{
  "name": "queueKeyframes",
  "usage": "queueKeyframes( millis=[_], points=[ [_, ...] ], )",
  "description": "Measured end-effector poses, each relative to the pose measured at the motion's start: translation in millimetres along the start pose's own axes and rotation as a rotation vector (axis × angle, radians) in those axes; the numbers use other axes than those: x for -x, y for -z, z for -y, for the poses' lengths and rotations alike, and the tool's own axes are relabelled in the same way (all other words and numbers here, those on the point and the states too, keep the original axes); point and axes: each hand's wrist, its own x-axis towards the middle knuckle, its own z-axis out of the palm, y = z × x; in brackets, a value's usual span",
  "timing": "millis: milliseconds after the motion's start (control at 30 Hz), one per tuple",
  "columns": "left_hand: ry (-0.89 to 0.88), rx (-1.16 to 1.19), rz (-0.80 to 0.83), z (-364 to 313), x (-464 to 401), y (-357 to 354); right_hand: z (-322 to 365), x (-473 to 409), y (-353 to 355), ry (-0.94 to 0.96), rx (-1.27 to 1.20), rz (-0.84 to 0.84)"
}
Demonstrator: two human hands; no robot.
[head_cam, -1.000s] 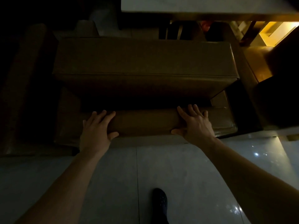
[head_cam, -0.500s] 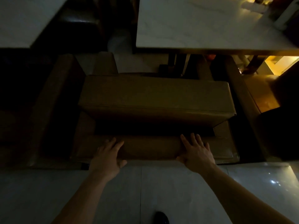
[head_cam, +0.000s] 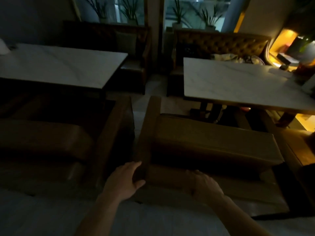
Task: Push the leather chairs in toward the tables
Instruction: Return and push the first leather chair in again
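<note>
The tan leather chair [head_cam: 213, 142] stands in front of me, its seat facing the right marble table [head_cam: 238, 86], whose edge overhangs the front of the seat. My left hand [head_cam: 122, 181] holds the chair's back left corner, with the fingers on the armrest's outer side and the thumb on the back. My right hand [head_cam: 202, 184] lies on the top of the low backrest, fingers bent over its edge; it is blurred. A second, darker leather chair [head_cam: 42, 138] sits to the left, at the left marble table [head_cam: 59, 65].
A narrow strip of pale floor [head_cam: 138, 106] runs between the two chairs. Tufted benches [head_cam: 221, 43] stand behind both tables. Clutter lies on the right table's far end by a lit yellow shelf [head_cam: 288, 41]. Another seat [head_cam: 305, 150] adjoins the chair's right side.
The view has lifted from the chair to the whole room. My left hand slid from the middle of the backrest to its left corner. My right hand stays on the backrest top.
</note>
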Motion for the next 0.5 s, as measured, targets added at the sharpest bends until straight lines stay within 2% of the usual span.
queueKeyframes(
  millis=[200,367,500],
  points=[
    [0.003,0.012,-0.109,121,69,93,175,13,2,0.114,-0.009,-0.046],
    [0.131,0.055,-0.211,243,127,140,315,-10,-33,0.173,0.015,0.023],
    [0.246,0.112,-0.281,337,163,156,416,-38,-60,0.296,0.064,0.034]
  ],
)
